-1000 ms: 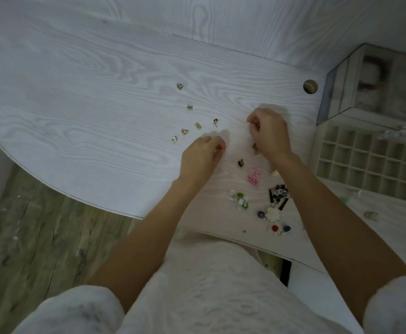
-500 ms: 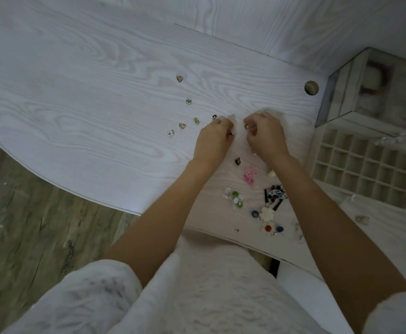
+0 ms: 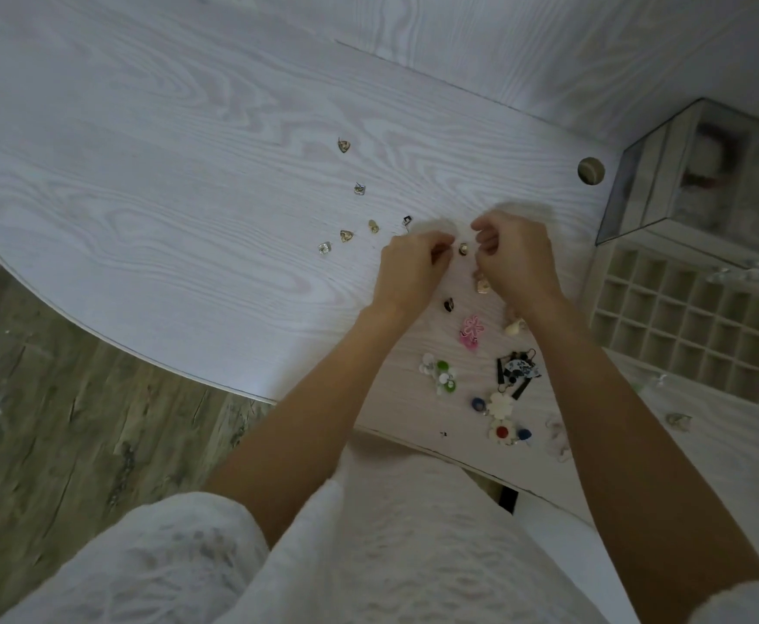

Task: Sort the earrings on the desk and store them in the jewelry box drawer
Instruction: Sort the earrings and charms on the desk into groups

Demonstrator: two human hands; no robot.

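My left hand and my right hand meet at the middle of the white desk, fingers curled. A small gold earring is pinched between the fingertips of both. Left of the hands lie several small gold earrings spread in a loose line up to a heart-shaped one. Below the hands sits a mixed pile: a dark earring, a pink flower, green-and-white ones, a black fan pair and white flowers. The jewelry box drawer stands pulled out at the right, its grid compartments bare.
The mirrored jewelry box stands at the back right above the drawer. A round cable hole is in the desk beside it. A clear earring lies near the drawer's front. The curved desk edge runs over wooden floor.
My left hand has moved up and right to meet my right hand. The gold earring that was at my right fingertips now sits between both hands.
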